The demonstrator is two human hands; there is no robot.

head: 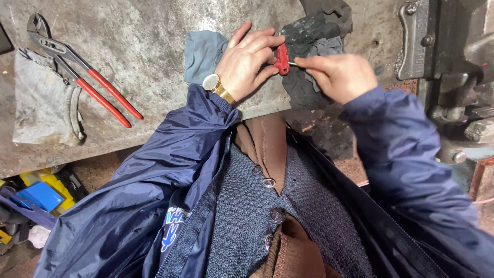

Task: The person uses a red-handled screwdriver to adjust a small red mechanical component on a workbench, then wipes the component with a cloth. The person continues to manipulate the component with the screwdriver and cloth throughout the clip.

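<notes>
The left hand (249, 62) lies knuckles up, fingers curled, pinching a small red tool (281, 59) at twelve o'clock on the metal bench (154, 41); the right hand (339, 76), at one o'clock, is closed, fingertips nipping the tool's thin metal pin (292, 63); grey rags (309, 36) lie beneath.

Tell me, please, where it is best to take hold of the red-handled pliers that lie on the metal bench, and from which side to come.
Grip the pliers by the two red handles, probably near their middle. They lie flat, pointing toward the person and a little right, with bare bench around them. Come from above, closing around both handles. The grey jaw end lies beside a grey cloth, so it is less free.
</notes>
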